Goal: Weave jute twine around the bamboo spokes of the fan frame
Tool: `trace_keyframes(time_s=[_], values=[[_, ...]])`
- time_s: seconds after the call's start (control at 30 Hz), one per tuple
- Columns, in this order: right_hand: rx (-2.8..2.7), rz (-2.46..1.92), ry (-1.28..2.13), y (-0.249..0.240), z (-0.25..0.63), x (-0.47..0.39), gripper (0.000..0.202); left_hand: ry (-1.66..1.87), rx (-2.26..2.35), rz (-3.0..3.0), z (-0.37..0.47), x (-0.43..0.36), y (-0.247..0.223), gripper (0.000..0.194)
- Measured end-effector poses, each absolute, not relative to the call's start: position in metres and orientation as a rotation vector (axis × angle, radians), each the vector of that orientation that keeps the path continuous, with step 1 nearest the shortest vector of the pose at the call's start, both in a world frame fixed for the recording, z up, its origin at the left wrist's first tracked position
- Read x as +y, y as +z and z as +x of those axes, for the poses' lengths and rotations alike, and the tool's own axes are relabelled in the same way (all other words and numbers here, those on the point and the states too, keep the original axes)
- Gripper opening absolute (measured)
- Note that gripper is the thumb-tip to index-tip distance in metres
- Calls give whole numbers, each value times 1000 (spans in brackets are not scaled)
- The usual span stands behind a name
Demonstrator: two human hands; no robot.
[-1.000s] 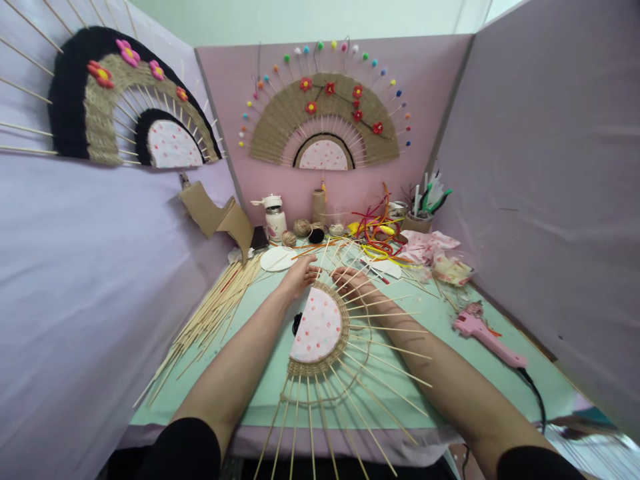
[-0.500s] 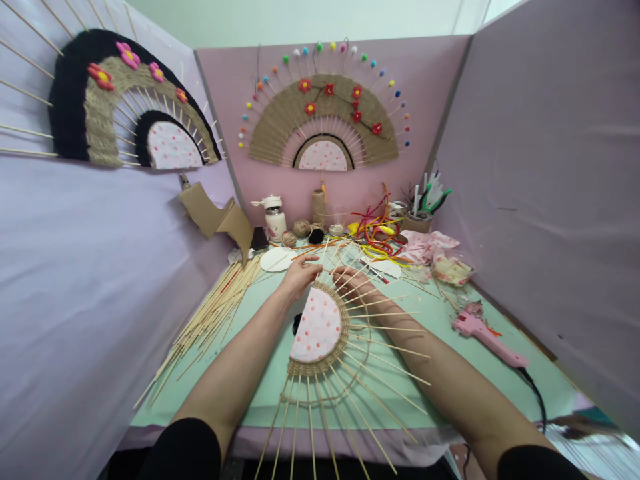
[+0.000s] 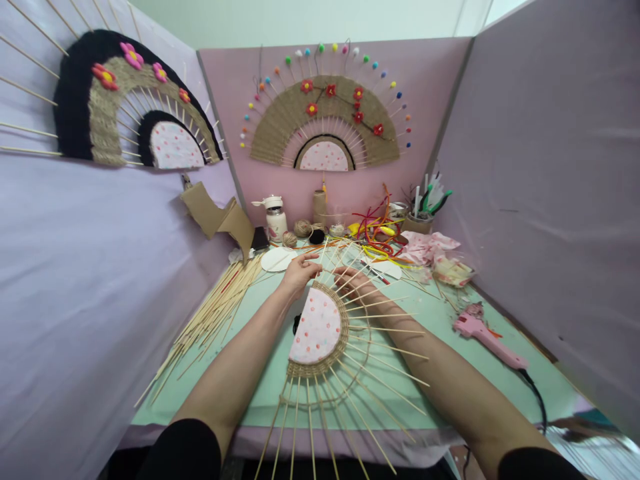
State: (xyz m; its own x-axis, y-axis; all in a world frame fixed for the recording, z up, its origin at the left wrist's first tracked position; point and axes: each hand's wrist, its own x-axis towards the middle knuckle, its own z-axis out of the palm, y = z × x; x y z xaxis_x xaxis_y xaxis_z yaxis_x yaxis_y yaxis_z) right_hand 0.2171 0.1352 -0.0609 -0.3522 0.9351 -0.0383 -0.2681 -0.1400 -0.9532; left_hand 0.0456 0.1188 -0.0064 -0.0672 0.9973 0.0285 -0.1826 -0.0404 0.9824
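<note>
Half-woven fan (image 3: 320, 333) w/ pink dotted centre is lying mid desk (image 3: 240, 373), skewer spokes radiating. Left hand (image 3: 300, 273) is pinching a spoke at its far edge; right hand (image 3: 356, 281) is curling, fingers among spokes, grip unclear. Pink glue gun (image 3: 483, 333) is resting further right.

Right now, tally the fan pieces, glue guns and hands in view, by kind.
Finished fans on the walls: 2, black-edged fan, jute fan
Unfinished fan on the table: 1
Pink glue gun: 1
Hands: 2, left hand, right hand
Total: 6
</note>
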Motion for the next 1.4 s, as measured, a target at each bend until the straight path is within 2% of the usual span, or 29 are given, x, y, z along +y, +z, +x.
trace_keyframes(time_s=[0.37,0.57,0.77,0.97,1.07,1.17,1.3,1.4], values=[[-1178,-871,1653,-52,216,130,25,1364,1115,1086,45,117,-5,38],[-1174,-904,1640,-53,216,131,15,1310,1155,1104,43,117,-10,51],[-1205,-880,1654,-59,219,135,32,1183,1200,1128,45,112,-5,32],[-1219,-864,1611,-61,216,137,22,1118,1194,1047,40,115,-1,52],[-1207,-863,1610,-57,217,133,26,1095,1219,1030,38,117,-4,57],[-1198,-872,1617,-50,217,127,30,1077,1249,1041,39,117,-8,51],[-1193,-875,1618,-45,218,122,31,1098,1260,1070,42,116,-11,32],[-1196,-865,1623,-46,218,123,28,1085,1247,1040,41,117,-10,35]])
